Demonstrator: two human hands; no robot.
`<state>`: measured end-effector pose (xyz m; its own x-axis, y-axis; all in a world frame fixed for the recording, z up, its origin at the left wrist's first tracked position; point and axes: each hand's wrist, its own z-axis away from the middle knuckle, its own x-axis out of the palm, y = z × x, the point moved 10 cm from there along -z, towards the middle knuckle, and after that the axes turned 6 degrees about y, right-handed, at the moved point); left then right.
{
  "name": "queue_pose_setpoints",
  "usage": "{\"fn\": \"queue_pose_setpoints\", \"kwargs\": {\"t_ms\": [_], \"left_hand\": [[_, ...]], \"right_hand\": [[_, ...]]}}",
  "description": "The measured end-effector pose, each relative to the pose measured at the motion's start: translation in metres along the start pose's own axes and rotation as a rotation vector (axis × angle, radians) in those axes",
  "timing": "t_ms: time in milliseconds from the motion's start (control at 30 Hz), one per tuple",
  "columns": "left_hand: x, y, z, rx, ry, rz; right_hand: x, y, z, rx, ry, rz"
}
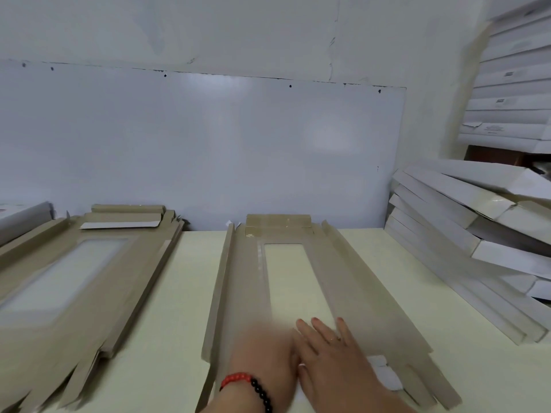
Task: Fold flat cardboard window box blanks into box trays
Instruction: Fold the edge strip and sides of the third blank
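A brown cardboard window box blank [351, 287] lies lengthwise on the pale table [185, 293], its clear window [289, 272] in the middle. Its far end flap is folded over and its left long side flap stands partly raised. My right hand [331, 356] lies flat with straight fingers on the near part of the blank. Beside it, blurred by motion, my left hand [265, 350], with a red and black bead bracelet at the wrist, rests on the near end too; its fingers are too smeared to read.
A stack of flat blanks [77, 281] with windows lies at the left. Folded white box trays [465, 222] are piled at the right edge, with more stacked white boxes [512, 84] above. A white board on the wall closes off the table's far side.
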<state>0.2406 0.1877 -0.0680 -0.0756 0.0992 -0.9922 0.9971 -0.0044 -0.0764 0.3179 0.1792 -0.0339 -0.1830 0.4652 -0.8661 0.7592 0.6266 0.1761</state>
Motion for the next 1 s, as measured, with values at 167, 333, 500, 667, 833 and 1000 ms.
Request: {"fn": "queue_pose_setpoints", "kwargs": {"t_ms": [167, 333, 500, 667, 833, 1000], "left_hand": [[0.028, -0.01, -0.001, -0.05, -0.092, 0.121], [0.03, -0.025, 0.002, -0.068, -0.074, 0.064], [0.023, -0.035, 0.01, -0.077, -0.025, 0.052], [-0.007, -0.035, 0.021, -0.062, 0.088, 0.041], [-0.044, 0.008, 0.039, 0.366, 0.336, 0.085], [-0.021, 0.029, 0.046, 0.53, 0.224, -0.011]], "right_hand": [[0.018, -0.001, 0.005, 0.035, -0.144, -0.069], [0.014, 0.037, 0.016, 0.07, -0.036, 0.026], [0.01, 0.084, 0.028, 0.114, 0.041, 0.183], [-0.002, 0.118, 0.046, 0.193, 0.001, 0.071], [-0.022, 0.097, 0.05, -0.067, 0.135, -0.012], [-0.006, 0.059, 0.051, -0.317, -0.146, -0.109]]}}
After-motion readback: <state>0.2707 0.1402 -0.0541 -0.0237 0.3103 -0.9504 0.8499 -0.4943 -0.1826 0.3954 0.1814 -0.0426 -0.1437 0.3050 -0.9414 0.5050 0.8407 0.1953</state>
